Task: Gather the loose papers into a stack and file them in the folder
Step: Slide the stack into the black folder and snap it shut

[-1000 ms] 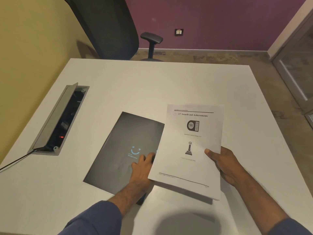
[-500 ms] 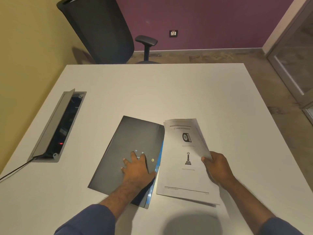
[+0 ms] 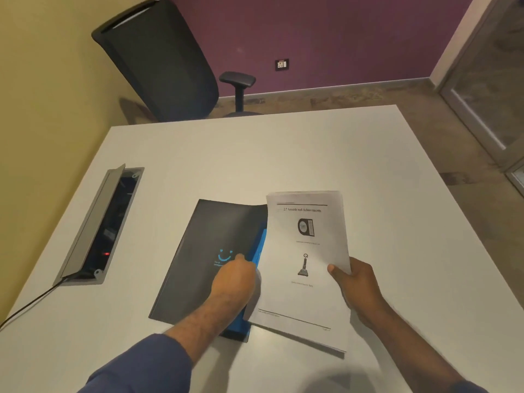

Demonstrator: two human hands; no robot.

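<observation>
Dim, warm light falls from overhead, leaving a soft round shadow on the table (image 3: 283, 154) at the near edge. The papers (image 3: 307, 268) throw a dark shadow beneath their lower corner. No glare anywhere. The printed text looks slightly smeared, and straight lines bow outward toward the corners.

Probably an office: swivel chair (image 3: 158, 61), desk (image 3: 283, 154) with cable hatch (image 3: 102, 225).

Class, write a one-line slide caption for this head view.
Left hand lifts the dark folder cover's edge while right hand holds the paper stack beside it.
</observation>
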